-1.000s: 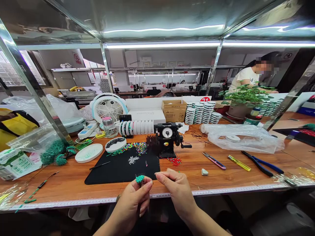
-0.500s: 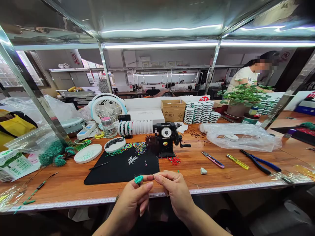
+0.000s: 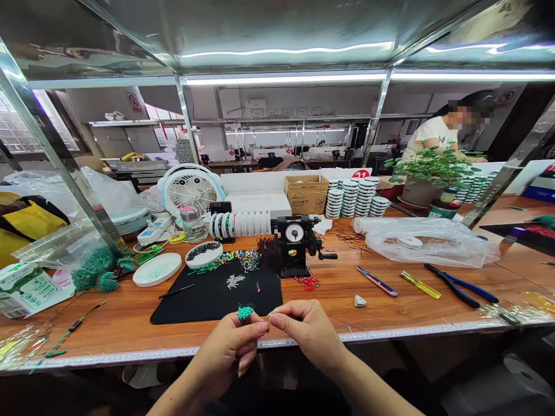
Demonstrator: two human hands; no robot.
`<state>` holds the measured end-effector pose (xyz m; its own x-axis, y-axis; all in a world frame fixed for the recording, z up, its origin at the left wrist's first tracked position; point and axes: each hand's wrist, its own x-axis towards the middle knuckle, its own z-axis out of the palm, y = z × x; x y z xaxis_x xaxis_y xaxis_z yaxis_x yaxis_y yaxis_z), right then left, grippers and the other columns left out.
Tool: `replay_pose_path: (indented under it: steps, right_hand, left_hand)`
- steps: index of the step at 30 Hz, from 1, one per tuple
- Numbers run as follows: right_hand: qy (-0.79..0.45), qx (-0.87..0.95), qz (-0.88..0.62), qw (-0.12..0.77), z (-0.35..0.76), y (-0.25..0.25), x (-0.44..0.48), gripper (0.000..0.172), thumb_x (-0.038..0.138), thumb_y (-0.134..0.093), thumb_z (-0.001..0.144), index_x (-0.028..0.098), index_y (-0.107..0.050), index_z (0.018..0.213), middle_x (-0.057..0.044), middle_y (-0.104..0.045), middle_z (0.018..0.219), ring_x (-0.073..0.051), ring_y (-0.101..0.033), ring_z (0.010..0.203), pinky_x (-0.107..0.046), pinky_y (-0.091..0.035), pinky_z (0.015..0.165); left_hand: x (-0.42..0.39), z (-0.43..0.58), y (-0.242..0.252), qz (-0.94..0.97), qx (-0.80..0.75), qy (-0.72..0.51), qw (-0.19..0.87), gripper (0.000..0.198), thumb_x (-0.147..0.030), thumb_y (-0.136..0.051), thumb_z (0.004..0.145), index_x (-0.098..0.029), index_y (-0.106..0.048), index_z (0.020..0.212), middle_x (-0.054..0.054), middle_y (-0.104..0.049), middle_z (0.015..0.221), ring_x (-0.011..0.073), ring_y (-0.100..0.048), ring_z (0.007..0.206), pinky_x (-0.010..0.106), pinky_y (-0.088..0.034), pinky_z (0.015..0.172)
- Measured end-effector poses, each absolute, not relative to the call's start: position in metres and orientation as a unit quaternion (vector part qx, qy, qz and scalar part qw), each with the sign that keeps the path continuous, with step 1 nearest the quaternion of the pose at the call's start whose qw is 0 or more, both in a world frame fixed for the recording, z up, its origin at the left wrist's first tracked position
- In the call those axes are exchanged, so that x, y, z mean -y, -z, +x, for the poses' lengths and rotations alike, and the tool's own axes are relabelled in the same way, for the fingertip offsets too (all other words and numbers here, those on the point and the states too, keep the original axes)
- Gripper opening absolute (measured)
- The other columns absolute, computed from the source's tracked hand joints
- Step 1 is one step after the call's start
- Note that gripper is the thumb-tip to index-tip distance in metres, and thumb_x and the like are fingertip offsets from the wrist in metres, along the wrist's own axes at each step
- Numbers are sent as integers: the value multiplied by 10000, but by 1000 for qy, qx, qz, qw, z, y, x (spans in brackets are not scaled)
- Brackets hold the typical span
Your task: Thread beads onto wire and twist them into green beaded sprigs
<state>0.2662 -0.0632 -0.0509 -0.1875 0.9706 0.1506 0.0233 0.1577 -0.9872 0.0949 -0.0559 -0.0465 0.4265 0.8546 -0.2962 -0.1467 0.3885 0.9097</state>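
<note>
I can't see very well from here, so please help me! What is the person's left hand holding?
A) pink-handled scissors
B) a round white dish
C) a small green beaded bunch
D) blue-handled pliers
C. The left hand pinches the small green beaded bunch between its thumb and fingers.

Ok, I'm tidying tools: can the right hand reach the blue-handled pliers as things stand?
Probably yes: the right hand has open wooden bench toward the blue-handled pliers, with the pink-handled snips and small white piece beside that path, not across it.
</note>
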Motion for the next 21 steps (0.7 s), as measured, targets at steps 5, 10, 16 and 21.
replay_pose_path:
  steps: [5,10,16,21]
  right_hand:
    - [-473,657,-433,396,274,46,62,178,290,-640,741,148,-738,698,-9,-633,577,-115,-496,545,-224,-344,519]
    - [-484,566,-446,497,263,46,60,193,313,-644,738,141,-724,699,-22,-663,641,-135,-543,623,-236,-399,608]
    - [-489,548,-463,495,250,42,62,189,298,-640,718,128,-718,690,-48,-682,672,-170,-580,663,-256,-428,624]
    - [-443,574,-487,486,251,46,63,192,271,-595,750,133,-714,692,-36,-675,660,-155,-561,638,-243,-407,599]
  left_hand:
    - [56,94,48,443,-399,-344,726,199,-314,-634,768,-165,-511,721,-116,-282,386,27,-190,313,169,-133,316]
    - [62,99,45,414,-371,-332,762,193,-248,-628,733,-193,-471,832,-118,-292,448,26,-174,340,163,-97,335]
    - [65,106,50,414,-364,-328,767,163,-242,-584,744,-182,-484,859,-111,-278,469,33,-176,353,161,-110,338]
    - [65,108,61,445,-396,-400,697,200,-351,-505,822,-205,-411,723,-79,-377,492,68,-335,385,183,-275,372]
